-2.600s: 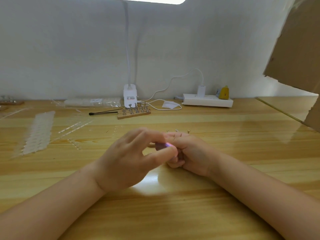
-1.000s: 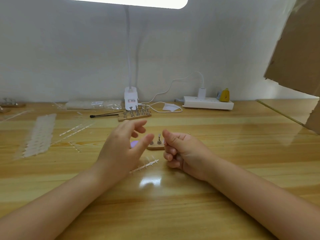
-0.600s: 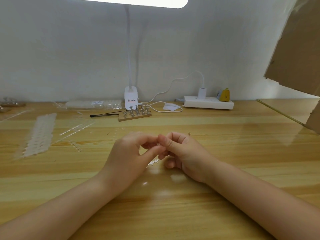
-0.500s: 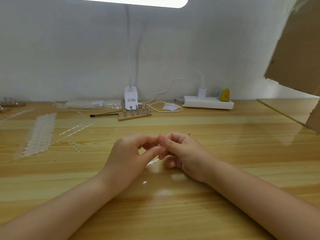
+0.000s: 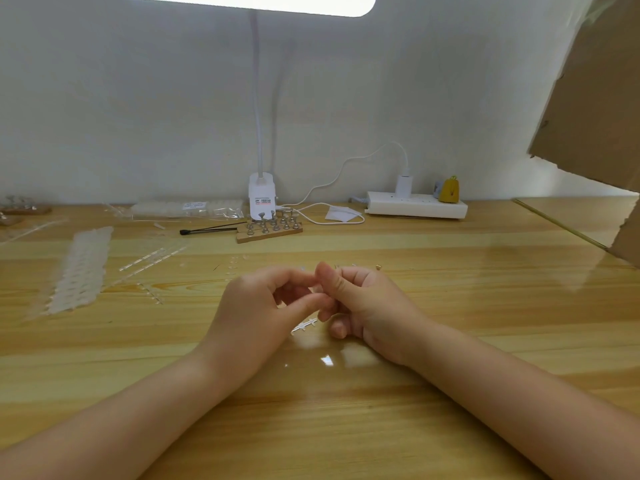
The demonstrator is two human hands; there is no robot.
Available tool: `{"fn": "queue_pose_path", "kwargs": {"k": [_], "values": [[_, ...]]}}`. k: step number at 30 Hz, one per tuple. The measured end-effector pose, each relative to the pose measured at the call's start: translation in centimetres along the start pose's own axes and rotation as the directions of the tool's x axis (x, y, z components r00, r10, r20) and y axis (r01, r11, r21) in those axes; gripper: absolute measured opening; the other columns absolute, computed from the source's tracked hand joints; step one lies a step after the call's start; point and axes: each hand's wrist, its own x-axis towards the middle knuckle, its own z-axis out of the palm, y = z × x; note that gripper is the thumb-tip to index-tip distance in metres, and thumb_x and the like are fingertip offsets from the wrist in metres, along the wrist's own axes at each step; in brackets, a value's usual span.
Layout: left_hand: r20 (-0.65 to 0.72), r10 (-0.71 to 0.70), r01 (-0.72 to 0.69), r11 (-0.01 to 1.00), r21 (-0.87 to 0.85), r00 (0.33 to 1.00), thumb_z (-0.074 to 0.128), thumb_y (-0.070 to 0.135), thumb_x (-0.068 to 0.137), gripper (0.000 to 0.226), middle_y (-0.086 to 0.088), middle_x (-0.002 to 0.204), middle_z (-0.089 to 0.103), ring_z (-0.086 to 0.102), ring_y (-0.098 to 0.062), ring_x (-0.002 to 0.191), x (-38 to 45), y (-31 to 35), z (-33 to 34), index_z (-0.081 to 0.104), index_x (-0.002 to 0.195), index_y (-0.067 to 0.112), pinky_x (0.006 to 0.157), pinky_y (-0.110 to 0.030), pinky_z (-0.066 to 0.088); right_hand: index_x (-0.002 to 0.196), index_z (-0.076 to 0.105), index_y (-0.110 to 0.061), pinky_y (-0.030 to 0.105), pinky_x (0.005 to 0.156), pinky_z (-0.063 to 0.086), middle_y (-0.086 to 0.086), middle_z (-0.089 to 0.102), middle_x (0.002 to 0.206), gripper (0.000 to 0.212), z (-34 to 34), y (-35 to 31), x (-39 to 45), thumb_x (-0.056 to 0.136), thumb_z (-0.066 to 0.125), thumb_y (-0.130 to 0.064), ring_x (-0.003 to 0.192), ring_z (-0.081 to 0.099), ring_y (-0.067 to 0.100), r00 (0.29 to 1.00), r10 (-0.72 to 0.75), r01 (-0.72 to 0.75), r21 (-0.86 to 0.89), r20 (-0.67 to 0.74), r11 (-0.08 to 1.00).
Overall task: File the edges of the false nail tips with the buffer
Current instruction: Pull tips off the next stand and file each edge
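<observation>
We are resting our left hand (image 5: 256, 306) and right hand (image 5: 363, 303) on the table (image 5: 485, 306), fingers curled and tips meeting. We cannot tell what they are pinching. A clear strip of nail tips (image 5: 304, 325) is lying just under them.

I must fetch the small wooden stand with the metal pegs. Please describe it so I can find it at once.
Find the white lamp base at the wall. The wooden stand lies directly before it on the table, right of a black stick. Only it carries rows of small upright metal pegs.
</observation>
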Motion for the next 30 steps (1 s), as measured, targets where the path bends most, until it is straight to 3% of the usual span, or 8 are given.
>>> {"fn": "queue_pose_path", "kwargs": {"k": [3, 9, 11, 14, 16, 20, 25, 30], "values": [[-0.047, 0.116, -0.102, 0.966, 0.239, 0.992, 0.082, 0.025, 0.070, 0.014, 0.012, 0.063, 0.062, 0.059, -0.005, 0.065, 0.0, -0.2, -0.7, 0.070, 0.075, 0.030, 0.059, -0.012, 0.043, 0.085, 0.070, -0.007, 0.019, 0.045, 0.044, 0.004, 0.067, 0.074, 0.033, -0.2, -0.2, -0.1, 0.069, 0.077, -0.035, 0.062, 0.061, 0.011, 0.997, 0.015, -0.014, -0.012, 0.072, 1.000], [0.081, 0.376, -0.367, 0.798, 0.478, 0.923, 0.058, 0.052, 0.076, 0.039, 0.011, 0.062, 0.062, 0.059, -0.015, 0.058, 0.8, 0.1, -1.4, 0.071, 0.068, 0.017, 0.064, -0.036, 0.047, 0.082, 0.073, -0.010, 0.019, 0.047, 0.044, 0.004, 0.068, 0.074, 0.018, -0.4, -0.1, -0.2, 0.070, 0.076, -0.022, 0.063, 0.062, 0.010, 0.997, 0.033, -0.034, 0.016, 0.069, 0.999], [0.097, 0.302, -0.307, 0.792, 0.527, 0.948, 0.053, 0.065, 0.073, 0.051, 0.012, 0.073, 0.066, 0.062, -0.016, 0.070, 1.3, -0.1, -1.9, 0.075, 0.090, 0.022, 0.071, -0.039, 0.048, 0.084, 0.071, -0.008, 0.019, 0.045, 0.043, 0.004, 0.068, 0.071, 0.019, -0.4, 0.0, -0.1, 0.070, 0.075, -0.020, 0.060, 0.061, 0.009, 0.999, 0.024, -0.027, 0.063, 0.037, 0.998], [0.070, -0.055, -0.008, 0.728, 0.685, 0.996, 0.042, 0.080, 0.075, 0.070, 0.012, 0.105, 0.062, 0.054, -0.017, 0.102, 2.3, -1.1, -3.1, 0.052, 0.131, 0.039, 0.087, -0.037, 0.043, 0.082, 0.069, -0.006, 0.018, 0.043, 0.042, 0.004, 0.067, 0.068, 0.021, -0.4, 0.0, -0.1, 0.068, 0.076, -0.020, 0.055, 0.059, 0.009, 1.000, 0.020, -0.018, 0.100, -0.021, 0.995], [0.086, -0.190, 0.058, 0.643, 0.763, 0.978, 0.043, 0.073, 0.081, 0.058, 0.010, 0.118, 0.056, 0.045, -0.018, 0.114, 2.6, -2.1, -3.4, 0.050, 0.131, 0.044, 0.093, -0.035, 0.038, 0.074, 0.072, -0.010, 0.018, 0.043, 0.042, 0.004, 0.067, 0.067, 0.016, -0.3, 0.1, 0.0, 0.065, 0.078, -0.022, 0.054, 0.059, 0.009, 0.999, 0.024, -0.020, 0.083, -0.038, 0.996], [0.153, -0.198, 0.015, 0.655, 0.755, 0.968, 0.049, 0.051, 0.092, 0.031, 0.006, 0.110, 0.059, 0.048, -0.020, 0.107, 2.7, -3.2, -3.2, 0.066, 0.113, 0.036, 0.088, -0.032, 0.039, 0.072, 0.071, -0.009, 0.018, 0.042, 0.042, 0.005, 0.065, 0.064, 0.020, -0.5, 0.0, 0.1, 0.061, 0.080, -0.023, 0.051, 0.057, 0.009, 0.997, 0.033, -0.023, 0.133, -0.074, 0.991], [0.074, 0.084, -0.111, 0.769, 0.629, 0.994, 0.051, 0.027, 0.097, 0.026, -0.005, 0.099, 0.061, 0.055, -0.026, 0.093, 2.5, -2.7, -2.8, 0.067, 0.110, 0.011, 0.079, -0.035, 0.041, 0.088, 0.069, -0.001, 0.016, 0.045, 0.045, 0.005, 0.067, 0.069, 0.019, -0.7, -0.1, 0.1, 0.075, 0.070, -0.015, 0.056, 0.059, 0.007, 0.998, 0.048, -0.042, 0.192, -0.028, 0.981], [0.076, 0.496, -0.486, 0.790, 0.374, 0.865, 0.051, 0.019, 0.095, 0.031, -0.008, 0.102, 0.064, 0.063, -0.024, 0.091, 1.3, 0.4, -1.2, 0.064, 0.113, -0.002, 0.084, -0.035, 0.051, 0.086, 0.063, -0.008, 0.017, 0.044, 0.042, 0.001, 0.062, 0.067, 0.013, -0.6, -0.1, 0.1, 0.077, 0.065, -0.017, 0.056, 0.056, 0.007, 1.000, 0.016, -0.019, 0.196, 0.017, 0.980]]}}
